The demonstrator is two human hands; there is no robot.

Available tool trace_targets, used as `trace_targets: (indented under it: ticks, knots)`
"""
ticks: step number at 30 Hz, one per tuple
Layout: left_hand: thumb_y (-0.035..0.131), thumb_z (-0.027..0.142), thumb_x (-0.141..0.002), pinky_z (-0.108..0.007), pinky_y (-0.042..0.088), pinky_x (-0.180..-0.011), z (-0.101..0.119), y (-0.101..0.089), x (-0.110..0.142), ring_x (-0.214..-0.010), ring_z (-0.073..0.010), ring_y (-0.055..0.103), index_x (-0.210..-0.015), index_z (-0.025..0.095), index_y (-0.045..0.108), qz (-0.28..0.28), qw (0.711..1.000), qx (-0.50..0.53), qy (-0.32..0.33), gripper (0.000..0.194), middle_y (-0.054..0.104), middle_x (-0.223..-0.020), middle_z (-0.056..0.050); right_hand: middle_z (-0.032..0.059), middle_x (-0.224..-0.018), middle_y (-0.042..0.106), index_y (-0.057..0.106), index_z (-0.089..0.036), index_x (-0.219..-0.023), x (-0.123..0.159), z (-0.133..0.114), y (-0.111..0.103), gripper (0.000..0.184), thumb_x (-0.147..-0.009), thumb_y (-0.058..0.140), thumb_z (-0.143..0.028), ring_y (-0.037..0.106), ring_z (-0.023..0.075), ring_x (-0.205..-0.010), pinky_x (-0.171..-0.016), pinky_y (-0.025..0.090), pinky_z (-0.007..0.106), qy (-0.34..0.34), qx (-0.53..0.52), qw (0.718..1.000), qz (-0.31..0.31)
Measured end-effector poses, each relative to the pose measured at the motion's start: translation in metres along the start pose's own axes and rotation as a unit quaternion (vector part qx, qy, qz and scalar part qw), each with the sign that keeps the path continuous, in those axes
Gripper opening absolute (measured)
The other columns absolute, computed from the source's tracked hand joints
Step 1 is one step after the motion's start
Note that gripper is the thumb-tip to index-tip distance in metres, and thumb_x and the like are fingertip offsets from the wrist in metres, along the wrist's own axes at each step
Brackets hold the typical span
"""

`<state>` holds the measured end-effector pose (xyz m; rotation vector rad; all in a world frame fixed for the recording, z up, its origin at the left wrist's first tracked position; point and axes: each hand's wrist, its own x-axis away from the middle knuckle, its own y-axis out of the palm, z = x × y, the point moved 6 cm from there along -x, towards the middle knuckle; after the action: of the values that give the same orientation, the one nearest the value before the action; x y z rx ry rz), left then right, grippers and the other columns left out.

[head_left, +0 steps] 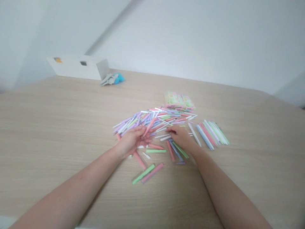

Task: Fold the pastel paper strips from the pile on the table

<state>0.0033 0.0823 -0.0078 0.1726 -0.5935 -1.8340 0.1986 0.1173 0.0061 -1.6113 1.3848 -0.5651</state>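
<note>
A pile of slim pastel-coloured sticks [135,120] lies on the wooden table, in purple, white, green and salmon. Their exact kind is too blurred to tell. My left hand [131,140] is at the pile's near left side, its fingers closed round a salmon-pink stick [149,127] that points up and away. To its right, my right hand [181,137] reaches the pile's near edge with curled fingers. Whatever sits between those fingertips is hidden. Loose sticks lie below the hands, among them a green stick [143,174] beside a pink stick [152,173].
To the right, several sticks lie side by side in a row [212,135]. Behind the pile is a clear pack with green and pink print [179,101]. Farther back left are a white box [76,68] and a grey and blue crumpled item [113,79], near the wall.
</note>
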Motion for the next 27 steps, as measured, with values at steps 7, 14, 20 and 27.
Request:
trace_targets:
  ticks: [7, 14, 20, 27]
  knots:
    - [0.048, 0.02, -0.088, -0.019, 0.045, -0.043, 0.0, 0.0, 0.001, -0.051, -0.0123, 0.059, -0.085, 0.008, 0.061, 0.002, 1.0, 0.0, 0.002, 0.018, 0.054, -0.063, -0.002, 0.0083, -0.096, 0.071, 0.07, -0.014, -0.094, -0.005, 0.022, -0.022, 0.029, -0.077, 0.047, -0.008, 0.062, 0.0202, -0.092, -0.084, 0.045, 0.032, 0.05, 0.008, 0.996, 0.079]
    - [0.055, 0.022, -0.084, -0.019, 0.044, -0.043, 0.0, 0.0, 0.0, -0.054, -0.0141, 0.061, -0.085, 0.008, 0.062, 0.001, 1.0, -0.002, 0.006, 0.016, 0.054, -0.063, -0.002, 0.0046, -0.081, 0.072, 0.073, -0.018, -0.086, -0.006, 0.011, -0.005, 0.018, -0.079, 0.057, -0.023, 0.064, 0.0176, -0.075, -0.069, 0.045, 0.027, 0.038, 0.017, 0.999, 0.011]
    - [0.059, 0.024, -0.082, -0.019, 0.043, -0.041, -0.001, 0.001, 0.001, -0.055, -0.0139, 0.06, -0.084, 0.008, 0.063, 0.002, 1.0, 0.001, 0.002, 0.017, 0.054, -0.062, -0.002, 0.005, -0.08, 0.071, 0.071, -0.017, -0.084, -0.012, 0.003, 0.003, 0.016, -0.078, 0.059, -0.026, 0.062, 0.0176, -0.075, -0.068, 0.043, 0.027, 0.047, 0.061, 0.997, -0.009]
    - [0.057, 0.024, -0.083, -0.018, 0.041, -0.042, -0.002, 0.003, 0.002, -0.053, -0.0109, 0.055, -0.085, 0.007, 0.063, 0.0, 1.0, -0.01, 0.003, 0.018, 0.054, -0.063, -0.002, 0.011, -0.083, 0.071, 0.07, -0.015, -0.079, -0.016, -0.003, 0.004, 0.018, -0.077, 0.053, -0.014, 0.063, 0.0224, -0.081, -0.072, 0.042, 0.03, 0.058, 0.126, 0.99, -0.035]
